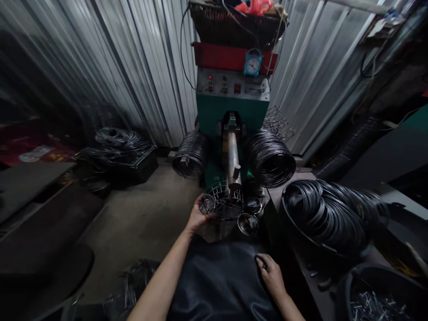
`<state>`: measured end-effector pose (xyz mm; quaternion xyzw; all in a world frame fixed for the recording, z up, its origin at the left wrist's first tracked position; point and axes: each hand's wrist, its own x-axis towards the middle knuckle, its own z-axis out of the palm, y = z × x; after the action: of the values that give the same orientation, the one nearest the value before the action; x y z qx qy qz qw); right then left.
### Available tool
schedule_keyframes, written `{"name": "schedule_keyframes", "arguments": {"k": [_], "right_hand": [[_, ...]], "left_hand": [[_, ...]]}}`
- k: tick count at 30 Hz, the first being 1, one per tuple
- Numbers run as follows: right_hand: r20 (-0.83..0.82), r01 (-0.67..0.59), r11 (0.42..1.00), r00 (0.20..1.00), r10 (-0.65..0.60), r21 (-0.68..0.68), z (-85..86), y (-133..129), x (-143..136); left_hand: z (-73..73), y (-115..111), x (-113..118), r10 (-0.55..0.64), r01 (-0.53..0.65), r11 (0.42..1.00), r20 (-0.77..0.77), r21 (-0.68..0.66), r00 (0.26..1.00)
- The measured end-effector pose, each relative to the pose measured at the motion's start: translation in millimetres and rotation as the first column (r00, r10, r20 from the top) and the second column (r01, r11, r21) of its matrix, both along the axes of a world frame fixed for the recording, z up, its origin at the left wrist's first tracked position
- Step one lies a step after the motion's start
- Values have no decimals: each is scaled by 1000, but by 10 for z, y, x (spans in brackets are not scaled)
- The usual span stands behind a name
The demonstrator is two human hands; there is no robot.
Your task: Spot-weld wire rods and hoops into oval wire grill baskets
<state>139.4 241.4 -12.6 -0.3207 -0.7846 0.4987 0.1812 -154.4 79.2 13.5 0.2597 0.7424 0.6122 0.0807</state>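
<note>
My left hand [198, 216] is closed on the near left edge of a round wire basket [220, 191], beside a small wire ring [207, 203] that is part of it or lies against it; I cannot tell which. The basket sits under the tip of the metal arm [233, 156] of a green machine [214, 107]. My right hand [271, 275] rests low by the black apron [224, 276], its fingers curled together. Something thin and dark may be in those fingers, too small to name. Another metal ring [248, 224] is just right of the basket.
Wire ring coils hang left [190, 154] and right [271, 158] of the machine. More rings [321, 214] fill a tub at right, above a bucket [347, 281] of short metal pieces. A crate [137, 165] of wire stands left. A blue clock [253, 63] hangs on the machine.
</note>
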Motion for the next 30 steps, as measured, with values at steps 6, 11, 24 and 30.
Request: {"name": "schedule_keyframes", "arguments": {"k": [6,11,24,30], "right_hand": [[169,-380,894,922,348,236,918,-125,-275],[491,-554,739,800,345,384,1635,-366,-792],[188,-507,738,859,477,446,1254,-352,-878],[240,-637,642,764,598,428,1298,-198,-991]], "left_hand": [[112,-414,323,8,-9,1000,-184,-6,983],[353,-467,701,-140,64,982,-447,-180,883],[607,-259,780,-247,106,948,-486,-299,838],[572,-202,650,-227,109,959,-475,-263,850]]}}
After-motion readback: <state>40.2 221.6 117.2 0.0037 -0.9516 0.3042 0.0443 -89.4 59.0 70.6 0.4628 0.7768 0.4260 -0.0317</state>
